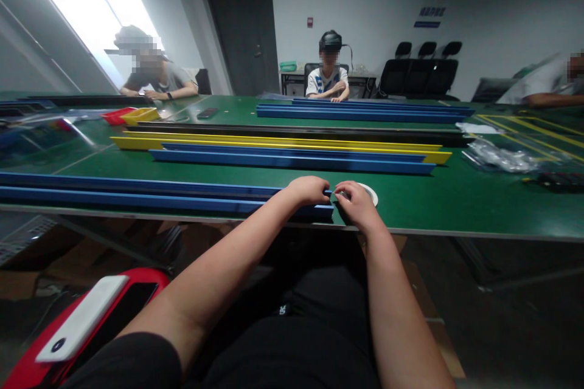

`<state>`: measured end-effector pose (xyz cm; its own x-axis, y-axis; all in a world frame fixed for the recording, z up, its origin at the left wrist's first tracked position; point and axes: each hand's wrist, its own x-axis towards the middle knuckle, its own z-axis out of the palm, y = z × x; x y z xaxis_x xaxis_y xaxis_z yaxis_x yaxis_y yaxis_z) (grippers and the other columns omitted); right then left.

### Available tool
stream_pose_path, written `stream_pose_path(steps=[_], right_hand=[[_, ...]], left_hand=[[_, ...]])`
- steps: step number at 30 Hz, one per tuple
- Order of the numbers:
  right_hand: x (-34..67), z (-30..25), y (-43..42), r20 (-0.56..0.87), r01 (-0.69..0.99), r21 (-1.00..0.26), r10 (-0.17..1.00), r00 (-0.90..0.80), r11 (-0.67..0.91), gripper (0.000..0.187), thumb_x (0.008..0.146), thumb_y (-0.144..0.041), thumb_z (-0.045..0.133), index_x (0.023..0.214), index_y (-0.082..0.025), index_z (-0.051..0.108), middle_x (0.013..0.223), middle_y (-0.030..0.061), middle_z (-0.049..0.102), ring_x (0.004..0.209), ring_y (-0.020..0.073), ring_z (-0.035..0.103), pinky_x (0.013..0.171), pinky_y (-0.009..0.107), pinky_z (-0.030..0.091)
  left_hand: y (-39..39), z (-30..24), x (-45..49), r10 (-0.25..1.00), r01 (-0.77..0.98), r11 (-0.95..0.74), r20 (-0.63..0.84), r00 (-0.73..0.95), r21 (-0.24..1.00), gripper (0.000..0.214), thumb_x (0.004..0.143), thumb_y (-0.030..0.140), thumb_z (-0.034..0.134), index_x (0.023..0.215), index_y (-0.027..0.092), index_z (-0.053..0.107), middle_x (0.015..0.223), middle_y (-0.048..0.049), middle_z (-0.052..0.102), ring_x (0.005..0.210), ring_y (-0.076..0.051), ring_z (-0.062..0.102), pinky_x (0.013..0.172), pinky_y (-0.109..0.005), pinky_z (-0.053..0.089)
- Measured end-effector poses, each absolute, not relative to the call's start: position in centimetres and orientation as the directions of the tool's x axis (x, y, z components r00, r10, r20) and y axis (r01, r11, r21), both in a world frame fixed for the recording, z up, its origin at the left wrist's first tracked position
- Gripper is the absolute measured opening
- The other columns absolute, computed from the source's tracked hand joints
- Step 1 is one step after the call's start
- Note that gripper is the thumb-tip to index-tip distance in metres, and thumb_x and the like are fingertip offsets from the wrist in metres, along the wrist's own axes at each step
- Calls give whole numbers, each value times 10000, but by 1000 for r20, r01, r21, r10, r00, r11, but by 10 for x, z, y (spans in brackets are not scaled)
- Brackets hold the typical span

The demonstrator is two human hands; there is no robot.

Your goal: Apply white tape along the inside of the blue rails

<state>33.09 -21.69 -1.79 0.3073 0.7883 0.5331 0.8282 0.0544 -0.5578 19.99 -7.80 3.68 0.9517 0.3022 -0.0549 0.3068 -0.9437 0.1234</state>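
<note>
My left hand (312,190) is curled over the right end of a long blue channel strip (182,199), which lies along the table's near edge. Its fingertips are bent out of sight, so what they hold is hidden. Just to the right, my right hand (357,202) has its thumb and fingers pinched together, facing the left fingertips. Something thin and pale shows between the two hands, too small to name. A round white object, perhaps a tape roll (374,196), lies partly hidden behind my right hand.
Blue strips (292,161), yellow strips (274,144) and a black strip (301,131) lie across the green table (456,200). More blue strips (365,112) are farther back. Red (119,115) and yellow trays (139,116) stand left; clear plastic (502,156) lies right. Other people sit around the table.
</note>
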Motion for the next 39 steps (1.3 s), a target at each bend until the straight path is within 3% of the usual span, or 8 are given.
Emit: stream_pose_path(steps=[9,14,19,23,26,30,34,39], right_hand=[[330,-20,-216,505,838,-546,790,349,-21,573,699,-101,519,1252,-230,597,1175,64,661,1095,229,585,981,402,456],[324,-14,-223,563,767,-641,695,447,27,451,728,-101,455,1120,-214,647,1103,64,667,996,197,617,856,332,501],[321,-8,-233,589,752,-652,557,585,-101,276,815,-168,427,964,-201,656,982,70,675,881,192,615,816,319,482],[331,-9,-239,495,833,-488,704,509,-259,179,826,-275,541,945,-216,660,966,70,673,906,212,601,832,339,458],[339,-13,-241,402,882,-374,807,432,-286,236,774,-361,665,962,-220,658,993,82,673,946,232,594,845,357,448],[337,-16,-241,368,885,-254,807,461,-390,179,755,-359,714,874,-241,651,967,85,670,920,250,591,798,379,431],[330,-16,-238,387,867,-245,776,498,-434,100,801,-294,664,888,-248,644,951,87,671,913,248,589,790,386,413],[329,-15,-237,404,863,-305,766,501,-403,162,831,-253,589,992,-242,598,981,88,665,911,245,591,776,371,416]], left_hand=[[-74,32,202,282,285,-952,-47,958,111,362,791,518,539,987,258,698,916,-57,740,813,-227,669,629,-276,443],[-75,33,202,290,294,-949,-55,955,111,363,779,545,550,962,269,697,916,-54,738,811,-227,666,616,-278,432],[-76,37,201,305,310,-943,-64,950,117,371,777,549,549,974,272,697,930,-54,735,818,-227,662,616,-279,431],[-77,38,200,310,316,-941,-70,948,119,349,777,532,552,970,278,694,944,-49,734,833,-225,660,631,-280,436],[-78,38,200,315,322,-939,-72,946,122,339,780,520,558,978,281,695,961,-49,735,854,-223,662,648,-278,444],[-79,39,199,320,327,-935,-71,945,138,367,779,551,558,976,276,701,947,-56,737,845,-233,665,646,-285,446],[-79,40,198,304,312,-940,-71,950,140,346,782,516,569,995,278,702,943,-51,739,836,-230,665,648,-284,445],[-78,39,198,282,287,-949,-55,958,135,329,787,493,580,1002,273,697,945,-44,737,833,-218,659,633,-273,427]])
